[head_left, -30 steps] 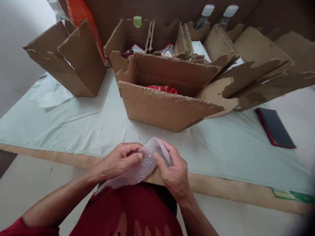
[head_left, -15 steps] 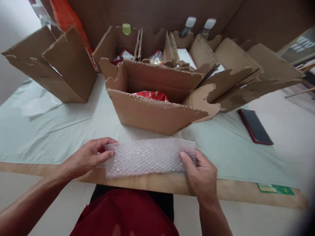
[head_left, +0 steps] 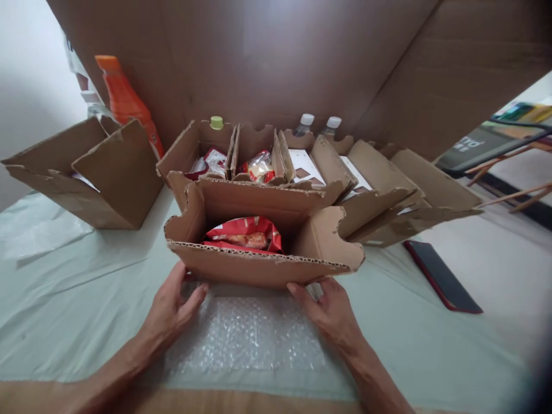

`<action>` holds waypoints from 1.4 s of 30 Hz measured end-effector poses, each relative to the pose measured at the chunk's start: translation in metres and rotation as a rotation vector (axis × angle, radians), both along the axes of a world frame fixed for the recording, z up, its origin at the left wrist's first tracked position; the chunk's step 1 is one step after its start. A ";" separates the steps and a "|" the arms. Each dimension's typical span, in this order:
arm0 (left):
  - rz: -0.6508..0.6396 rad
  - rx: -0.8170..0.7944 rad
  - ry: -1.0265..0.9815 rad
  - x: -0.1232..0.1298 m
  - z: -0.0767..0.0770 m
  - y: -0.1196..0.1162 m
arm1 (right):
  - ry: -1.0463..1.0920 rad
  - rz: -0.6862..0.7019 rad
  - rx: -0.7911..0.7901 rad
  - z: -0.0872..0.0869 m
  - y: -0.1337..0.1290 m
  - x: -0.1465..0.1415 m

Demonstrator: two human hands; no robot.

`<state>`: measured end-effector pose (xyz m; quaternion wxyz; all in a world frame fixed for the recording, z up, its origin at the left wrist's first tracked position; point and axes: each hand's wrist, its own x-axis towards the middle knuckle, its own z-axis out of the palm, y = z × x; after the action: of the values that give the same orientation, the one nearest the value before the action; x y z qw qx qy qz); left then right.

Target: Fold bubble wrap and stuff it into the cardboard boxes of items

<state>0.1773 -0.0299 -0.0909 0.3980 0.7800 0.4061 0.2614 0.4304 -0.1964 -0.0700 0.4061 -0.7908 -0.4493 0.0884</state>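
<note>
An open-topped cardboard box [head_left: 259, 265] with a red snack packet [head_left: 252, 234] inside stands at the middle of the table. My left hand [head_left: 175, 305] grips its lower left front corner, thumb against the front wall and fingers round the side. At the lower right, my right hand [head_left: 323, 305] grips the same box, with some fingertips hidden under its slanting side. A sheet of bubble wrap [head_left: 250, 339] lies flat on the pale cloth, between my wrists and right in front of the box.
Behind stands a row of cardboard bins [head_left: 371, 167] with packets and white boxes. Another carton [head_left: 125, 190] and an orange bottle [head_left: 127, 98] are at the left, near a clear plastic sheet [head_left: 47, 230]. A phone [head_left: 442, 276] lies at the right on the cloth [head_left: 401, 345].
Both hands have let go of the bubble wrap, which now lies on the table. They have moved forward onto the cardboard box. The view has tilted up.
</note>
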 end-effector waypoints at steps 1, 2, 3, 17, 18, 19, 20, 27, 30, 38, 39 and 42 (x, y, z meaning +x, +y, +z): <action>0.028 0.022 0.002 0.000 -0.002 0.000 | -0.010 0.012 0.009 -0.003 0.004 0.004; 0.043 0.048 0.002 0.001 -0.004 0.001 | -0.020 0.020 0.020 -0.007 0.007 0.007; 0.054 0.077 0.004 0.002 -0.006 0.003 | -0.027 0.019 0.032 -0.012 0.010 0.011; 0.119 0.088 0.074 0.018 -0.009 0.014 | -0.081 -0.074 -0.056 -0.063 0.010 0.023; 0.110 0.082 0.078 0.019 -0.007 0.015 | -0.077 -0.063 -0.055 -0.061 0.013 0.022; 0.104 0.082 0.078 0.019 -0.005 0.017 | -0.071 -0.054 -0.053 -0.058 0.016 0.022; 0.094 0.080 0.084 0.019 -0.004 0.019 | -0.066 -0.045 -0.049 -0.056 0.018 0.023; 0.075 0.132 -0.051 -0.007 0.016 0.011 | 0.002 -0.042 0.037 -0.025 -0.014 0.025; -0.054 0.365 0.010 -0.019 0.030 -0.026 | -0.132 -0.083 0.055 -0.004 -0.034 -0.015; -0.609 0.640 0.414 -0.028 -0.012 -0.076 | -0.339 0.463 -0.255 -0.033 -0.034 -0.102; -0.619 0.640 0.421 -0.031 -0.016 -0.074 | -0.360 0.406 -0.266 -0.040 -0.048 -0.094; -0.634 0.597 0.414 -0.036 -0.019 -0.070 | -0.427 0.127 -0.286 -0.050 -0.102 -0.060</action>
<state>0.1418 -0.1000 -0.1096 0.1273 0.9812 0.1262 0.0715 0.3705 -0.2982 -0.1199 0.1797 -0.8112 -0.5565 0.0072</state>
